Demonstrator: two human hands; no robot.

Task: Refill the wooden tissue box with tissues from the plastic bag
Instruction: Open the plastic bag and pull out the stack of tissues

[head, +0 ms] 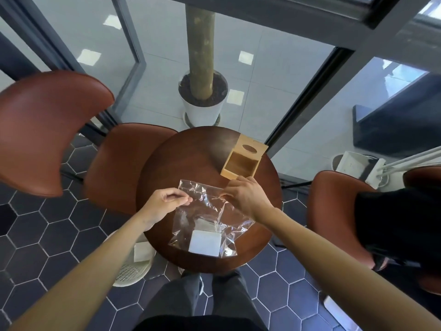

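Standing at a small round table (167,168); trousers and shoes visible below its near edge.

Nearest on the table: the tissues (205,242), a flat white stack, lying inside the bag (207,211) at its closed bottom end, close to the near rim. The bag is clear plastic, crumpled, stretched away from the viewer with its mouth at the far end.

Left hand (164,203): fingers pinched on the left part of the bag's top edge. Right hand (245,197): fingers pinched on the right part of the same edge, knuckles up. The two grips sit apart along the seal, which reads as pulling the mouth open. Judgement: opening step, nothing taken out yet. The weight of the stack keeps the bottom end down while the top is worked.

Just beyond the right hand: the box (243,160), pale wood, near the far right rim. Its panel with the oval slot is swung up and back, leaving the cavity open toward the viewer and apparently empty. Likely set so for loading straight from the bag.

Further: brown chairs (124,163) on both sides, a white basket (133,271) on the floor at left, a potted trunk (202,99) behind glass.
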